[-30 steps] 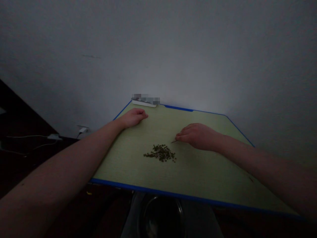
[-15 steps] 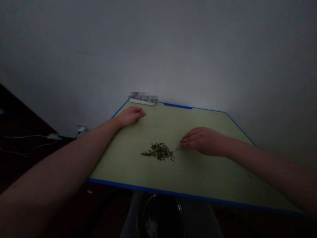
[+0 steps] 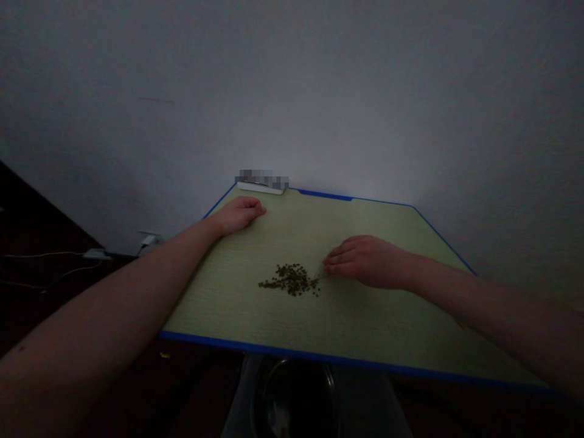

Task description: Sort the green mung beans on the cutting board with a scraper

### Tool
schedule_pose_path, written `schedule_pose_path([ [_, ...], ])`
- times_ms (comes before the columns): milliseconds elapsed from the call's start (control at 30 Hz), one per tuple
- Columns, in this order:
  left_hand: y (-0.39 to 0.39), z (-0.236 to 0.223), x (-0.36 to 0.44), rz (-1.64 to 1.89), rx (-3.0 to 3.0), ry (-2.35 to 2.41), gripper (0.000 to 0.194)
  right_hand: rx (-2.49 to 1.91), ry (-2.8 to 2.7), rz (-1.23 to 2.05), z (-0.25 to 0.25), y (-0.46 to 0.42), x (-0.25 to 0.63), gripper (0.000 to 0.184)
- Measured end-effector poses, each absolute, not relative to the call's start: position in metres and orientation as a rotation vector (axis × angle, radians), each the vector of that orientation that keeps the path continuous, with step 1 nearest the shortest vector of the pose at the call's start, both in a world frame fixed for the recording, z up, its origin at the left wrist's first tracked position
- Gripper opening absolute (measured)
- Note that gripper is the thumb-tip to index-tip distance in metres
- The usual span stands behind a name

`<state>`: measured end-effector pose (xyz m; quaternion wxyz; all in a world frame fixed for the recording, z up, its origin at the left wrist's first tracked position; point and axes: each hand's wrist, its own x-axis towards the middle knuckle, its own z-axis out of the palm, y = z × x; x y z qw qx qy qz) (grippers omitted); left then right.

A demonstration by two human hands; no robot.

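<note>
I seem to be in a plain, dim room, perhaps in a home, though I cannot tell for sure. I face a bare pale wall (image 3: pixel 319 91) over a small blue-edged counter (image 3: pixel 255 316), with a plug (image 3: pixel 148 242) and white cables (image 3: pixel 50 254) low at the left.

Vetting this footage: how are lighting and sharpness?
Head view: dim overall, the wall brightest near its middle; soft shadow on the table beneath the right hand; the thin thing it holds too faint to identify; pixelated patch at the back.
</note>
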<state>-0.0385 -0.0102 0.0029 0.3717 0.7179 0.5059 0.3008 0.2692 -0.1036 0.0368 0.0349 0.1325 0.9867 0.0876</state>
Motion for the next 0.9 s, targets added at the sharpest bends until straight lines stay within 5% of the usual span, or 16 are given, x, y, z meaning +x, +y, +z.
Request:
schedule_pose_path([
  [900,-0.012,0.006,-0.037,0.770,1.876,1.316,0.028,0.490,3.089,0.084,0.038,-0.110,0.349,0.032],
])
